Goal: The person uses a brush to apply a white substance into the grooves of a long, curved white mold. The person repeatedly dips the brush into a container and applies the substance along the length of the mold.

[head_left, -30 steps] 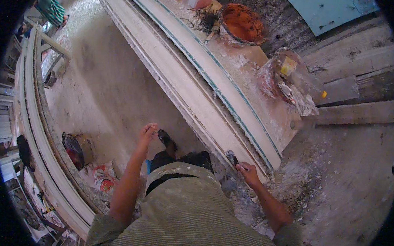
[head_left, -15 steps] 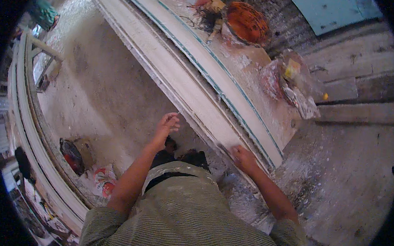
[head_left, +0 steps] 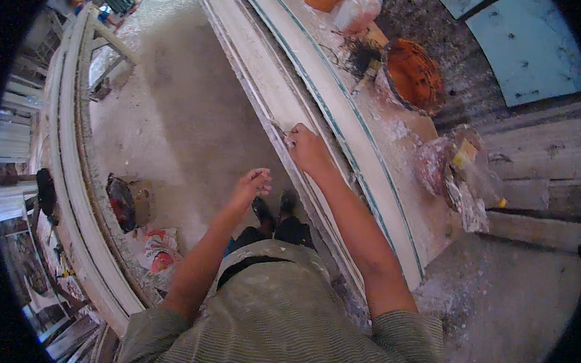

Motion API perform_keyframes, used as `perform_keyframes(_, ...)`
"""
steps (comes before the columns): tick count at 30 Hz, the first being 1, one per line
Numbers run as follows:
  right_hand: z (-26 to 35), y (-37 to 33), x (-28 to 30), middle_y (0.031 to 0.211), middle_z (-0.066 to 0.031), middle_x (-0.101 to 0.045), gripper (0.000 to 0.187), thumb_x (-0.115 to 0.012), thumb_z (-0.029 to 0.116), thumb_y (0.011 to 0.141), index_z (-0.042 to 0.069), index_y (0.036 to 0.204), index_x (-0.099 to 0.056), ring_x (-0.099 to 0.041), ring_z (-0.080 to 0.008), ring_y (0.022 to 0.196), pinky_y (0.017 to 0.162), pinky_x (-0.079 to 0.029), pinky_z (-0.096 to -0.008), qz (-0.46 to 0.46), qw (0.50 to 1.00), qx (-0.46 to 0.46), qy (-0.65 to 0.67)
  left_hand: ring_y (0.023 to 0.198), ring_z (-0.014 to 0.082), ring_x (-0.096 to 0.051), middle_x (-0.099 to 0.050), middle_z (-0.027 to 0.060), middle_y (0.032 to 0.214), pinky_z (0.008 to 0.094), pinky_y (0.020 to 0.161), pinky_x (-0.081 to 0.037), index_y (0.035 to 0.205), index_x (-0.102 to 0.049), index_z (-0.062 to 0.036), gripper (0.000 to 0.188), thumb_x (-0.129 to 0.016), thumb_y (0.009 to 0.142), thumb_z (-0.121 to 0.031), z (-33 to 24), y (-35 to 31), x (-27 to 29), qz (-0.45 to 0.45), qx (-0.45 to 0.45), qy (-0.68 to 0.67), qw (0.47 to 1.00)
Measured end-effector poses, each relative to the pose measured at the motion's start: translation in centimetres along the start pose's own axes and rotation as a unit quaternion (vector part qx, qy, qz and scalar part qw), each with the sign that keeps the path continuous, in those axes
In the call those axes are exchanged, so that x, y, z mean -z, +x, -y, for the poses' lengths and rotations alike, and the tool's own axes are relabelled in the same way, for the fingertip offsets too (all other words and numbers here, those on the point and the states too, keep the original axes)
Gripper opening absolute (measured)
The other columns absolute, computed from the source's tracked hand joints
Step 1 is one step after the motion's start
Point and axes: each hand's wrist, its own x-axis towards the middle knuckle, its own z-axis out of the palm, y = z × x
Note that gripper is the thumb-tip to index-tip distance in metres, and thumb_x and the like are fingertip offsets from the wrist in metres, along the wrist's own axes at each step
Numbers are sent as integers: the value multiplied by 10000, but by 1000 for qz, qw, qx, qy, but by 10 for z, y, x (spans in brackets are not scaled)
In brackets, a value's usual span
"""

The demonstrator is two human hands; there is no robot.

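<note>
A long white plaster-like strip (head_left: 270, 75) runs diagonally from the far middle to the near right on a bench. My right hand (head_left: 308, 149) is closed at its left edge, with the arm stretched over the strip. A small thin tool (head_left: 278, 126) with a flat tip pokes out of its fingers; its exact kind is too small to make out. My left hand (head_left: 254, 185) hangs over the floor left of the strip, fingers loosely bent and nothing visible in them. Right of the white strip lies a parallel pale strip with green edges (head_left: 344, 105).
Beyond the strips stand an orange-lined bucket (head_left: 414, 76) and a smeared plastic container (head_left: 436, 166). Another long bench (head_left: 69, 150) curves along the left. A dark-mouthed container (head_left: 122, 202) and a red-white bag (head_left: 161, 247) sit on the floor. Two people are at the far left.
My right hand has moved away from me along the white strip, from its near end toward its middle. My left hand stays low beside the strip. The whole view has shifted.
</note>
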Motion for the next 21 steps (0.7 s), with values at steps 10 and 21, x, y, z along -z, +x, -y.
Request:
perform_keyframes(10, -60, -264, 71, 1157, -155, -633, 508, -675, 2, 759, 90, 1258, -645, -650, -375, 1018, 869, -554, -437, 136, 991, -7, 17, 942, 165, -630, -651, 60, 1080, 315, 841, -519, 1269, -598, -78, 387, -612, 1006, -361, 17, -58, 82, -225, -20, -86, 970)
perform_keyframes(21, 7, 61, 6, 1168, -179, -598, 494, -688, 68, 734, 48, 1226, -644, -638, -373, 1027, 837, -557, -446, 29, 991, 89, -92, 1067, 203, -612, -655, 65, 1174, 398, 932, -482, 1297, -603, -94, 403, -639, 973, -330, -26, -26, 99, -155, -47, -136, 977)
